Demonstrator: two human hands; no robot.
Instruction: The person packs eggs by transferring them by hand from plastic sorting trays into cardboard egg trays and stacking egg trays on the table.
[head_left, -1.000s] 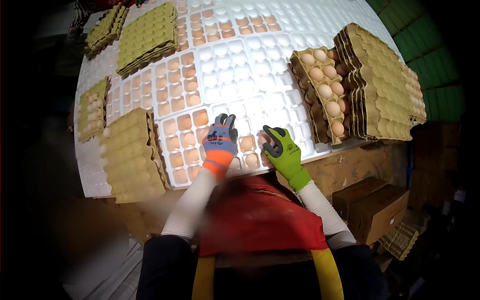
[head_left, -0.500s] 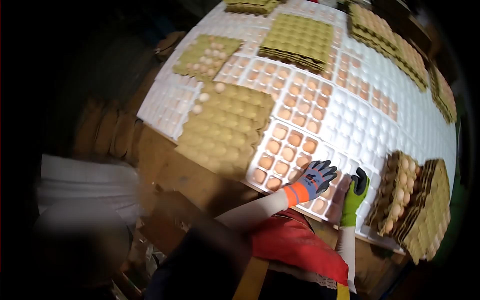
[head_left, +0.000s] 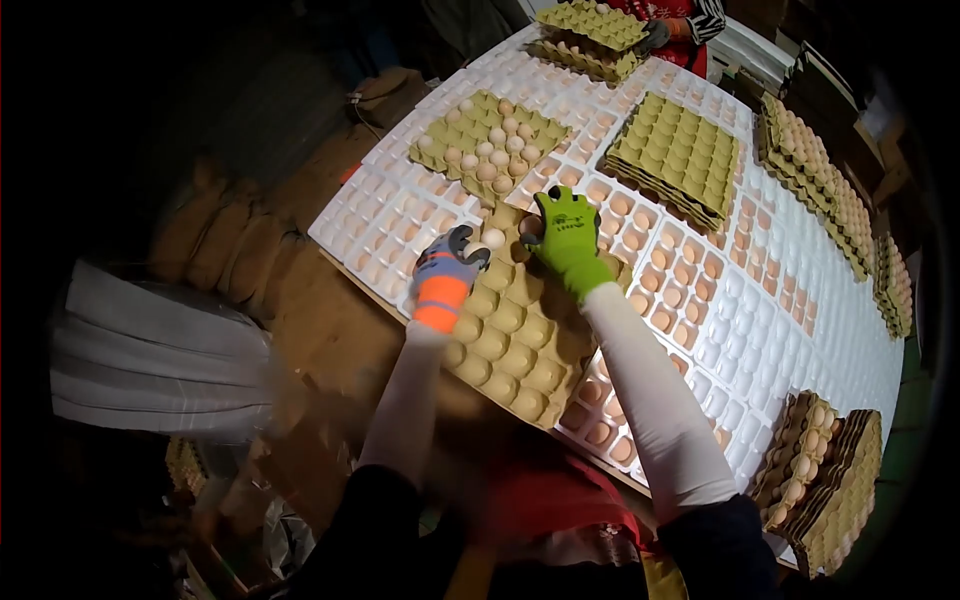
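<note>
My left hand (head_left: 445, 272), in a grey and orange glove, curls its fingers around a pale egg (head_left: 471, 249) at the far left of a yellowish pulp egg tray (head_left: 508, 330). Another pale egg (head_left: 493, 238) sits just right of those fingers. On the tray's far edge, my right hand (head_left: 568, 235), in a green glove with dark fingertips, has a browner egg (head_left: 529, 226) between thumb and fingers. Most of the tray's cups nearer my body hold no eggs. Whether either egg is lifted is not visible.
White plastic trays (head_left: 685, 275) with eggs in many cells cover the table. Beyond my hands lies a pulp tray (head_left: 440, 145) with several eggs. Stacked pulp trays (head_left: 675, 155) stand farther back, others at right (head_left: 835, 490). A co-worker's gloved hand (head_left: 655, 36) touches a far stack.
Both hands have moved from the white trays at the front right to the far end of the pulp tray, where they now grasp eggs. The camera view has shifted too.
</note>
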